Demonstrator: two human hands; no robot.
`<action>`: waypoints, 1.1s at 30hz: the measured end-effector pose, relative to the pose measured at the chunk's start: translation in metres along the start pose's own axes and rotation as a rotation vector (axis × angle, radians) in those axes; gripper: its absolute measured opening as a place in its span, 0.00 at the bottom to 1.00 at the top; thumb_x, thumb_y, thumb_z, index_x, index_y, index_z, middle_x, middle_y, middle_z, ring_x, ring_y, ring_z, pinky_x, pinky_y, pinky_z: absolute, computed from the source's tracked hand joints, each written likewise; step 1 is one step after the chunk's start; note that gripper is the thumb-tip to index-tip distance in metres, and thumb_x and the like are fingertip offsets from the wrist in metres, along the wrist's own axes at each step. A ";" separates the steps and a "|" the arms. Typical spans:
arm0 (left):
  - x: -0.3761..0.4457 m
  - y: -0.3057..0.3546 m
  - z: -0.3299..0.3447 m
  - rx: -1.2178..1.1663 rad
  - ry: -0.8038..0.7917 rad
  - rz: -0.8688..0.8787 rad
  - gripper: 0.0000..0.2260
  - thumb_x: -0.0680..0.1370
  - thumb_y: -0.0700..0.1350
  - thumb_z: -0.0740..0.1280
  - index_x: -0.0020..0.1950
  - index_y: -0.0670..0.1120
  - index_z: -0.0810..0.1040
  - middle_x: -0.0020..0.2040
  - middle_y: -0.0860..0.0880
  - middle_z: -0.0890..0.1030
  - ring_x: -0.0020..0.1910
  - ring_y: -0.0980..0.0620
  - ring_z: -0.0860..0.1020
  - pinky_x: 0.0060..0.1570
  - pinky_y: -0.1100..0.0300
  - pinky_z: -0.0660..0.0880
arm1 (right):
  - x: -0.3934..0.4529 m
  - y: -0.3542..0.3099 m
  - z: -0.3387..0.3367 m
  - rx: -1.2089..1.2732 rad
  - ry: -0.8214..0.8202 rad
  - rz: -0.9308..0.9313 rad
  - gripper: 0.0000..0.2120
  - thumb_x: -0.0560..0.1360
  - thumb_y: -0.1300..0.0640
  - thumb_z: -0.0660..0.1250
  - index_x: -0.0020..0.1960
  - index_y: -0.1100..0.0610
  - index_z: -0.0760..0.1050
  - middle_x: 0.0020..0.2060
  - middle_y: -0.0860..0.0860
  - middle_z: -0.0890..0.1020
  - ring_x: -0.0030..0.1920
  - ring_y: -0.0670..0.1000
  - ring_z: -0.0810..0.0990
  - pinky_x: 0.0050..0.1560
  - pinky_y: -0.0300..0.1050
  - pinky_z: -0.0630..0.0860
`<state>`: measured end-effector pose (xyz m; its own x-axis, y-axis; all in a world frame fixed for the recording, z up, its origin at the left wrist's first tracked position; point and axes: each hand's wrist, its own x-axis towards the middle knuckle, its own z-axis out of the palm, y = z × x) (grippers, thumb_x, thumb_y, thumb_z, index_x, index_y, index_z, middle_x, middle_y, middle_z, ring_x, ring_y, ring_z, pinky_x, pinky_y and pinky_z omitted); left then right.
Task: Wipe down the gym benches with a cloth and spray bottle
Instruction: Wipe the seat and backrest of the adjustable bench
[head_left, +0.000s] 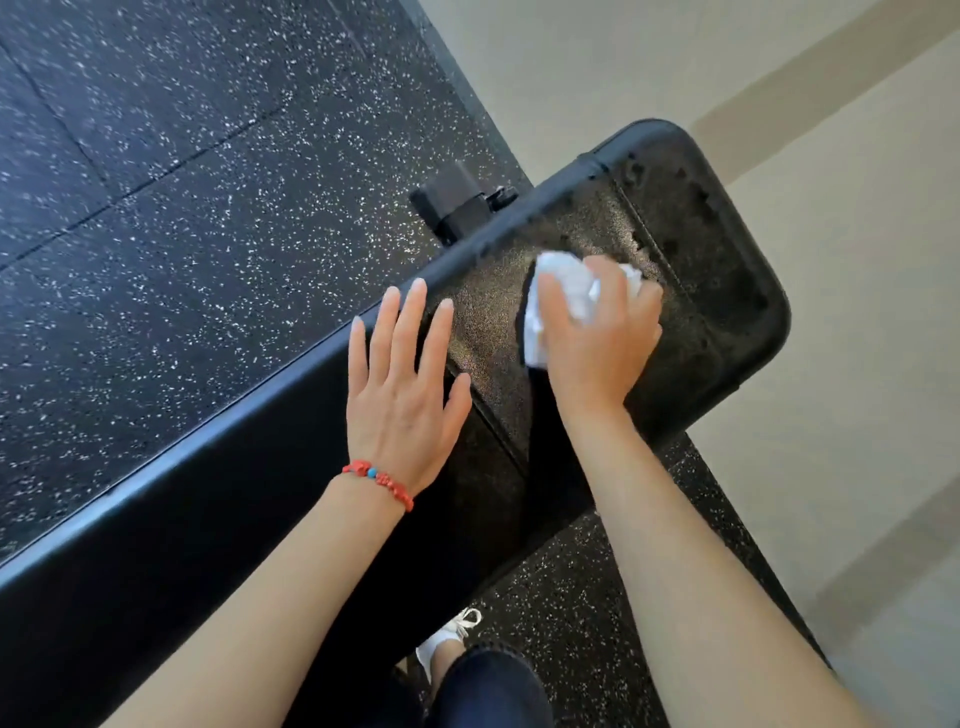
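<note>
A black padded gym bench (727, 270) runs diagonally from the lower left to the upper right, its far end pad worn and speckled. My right hand (597, 338) presses a crumpled white cloth (563, 291) onto that end pad and grips it. My left hand (400, 384) lies flat on the pad beside it, fingers spread, holding nothing; a red bead bracelet (379, 480) circles that wrist. No spray bottle is in view.
Black speckled rubber flooring (182, 208) lies to the left of the bench and beneath it. A black bench foot (457, 202) sticks out on the far side. A beige floor (857, 364) is at the right. My white shoe (447, 639) and dark trouser leg (488, 686) show below.
</note>
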<state>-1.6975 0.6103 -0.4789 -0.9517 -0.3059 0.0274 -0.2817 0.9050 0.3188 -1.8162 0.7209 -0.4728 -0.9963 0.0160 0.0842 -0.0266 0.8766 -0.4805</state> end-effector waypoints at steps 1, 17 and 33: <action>0.006 -0.001 0.002 0.005 -0.024 0.017 0.25 0.77 0.50 0.57 0.72 0.41 0.64 0.73 0.39 0.64 0.73 0.42 0.57 0.70 0.43 0.52 | 0.022 -0.006 0.005 -0.001 0.017 0.045 0.23 0.68 0.40 0.64 0.53 0.56 0.79 0.47 0.59 0.75 0.46 0.60 0.74 0.48 0.47 0.66; 0.015 0.000 0.007 0.088 -0.075 0.034 0.25 0.77 0.50 0.56 0.73 0.42 0.63 0.73 0.40 0.64 0.73 0.42 0.58 0.71 0.43 0.54 | 0.051 0.000 0.009 -0.080 -0.011 -0.141 0.22 0.69 0.40 0.62 0.51 0.57 0.79 0.43 0.60 0.75 0.42 0.60 0.74 0.43 0.45 0.62; 0.034 0.054 0.019 0.051 -0.078 0.129 0.25 0.76 0.50 0.57 0.72 0.42 0.66 0.72 0.41 0.65 0.72 0.44 0.58 0.71 0.44 0.52 | 0.051 0.049 -0.017 -0.103 -0.018 -0.146 0.20 0.70 0.41 0.63 0.51 0.56 0.78 0.42 0.59 0.75 0.42 0.59 0.73 0.42 0.44 0.61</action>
<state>-1.7477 0.6542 -0.4793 -0.9865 -0.1637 -0.0092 -0.1601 0.9498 0.2688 -1.8673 0.7728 -0.4772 -0.9839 -0.1227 0.1302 -0.1631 0.9138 -0.3719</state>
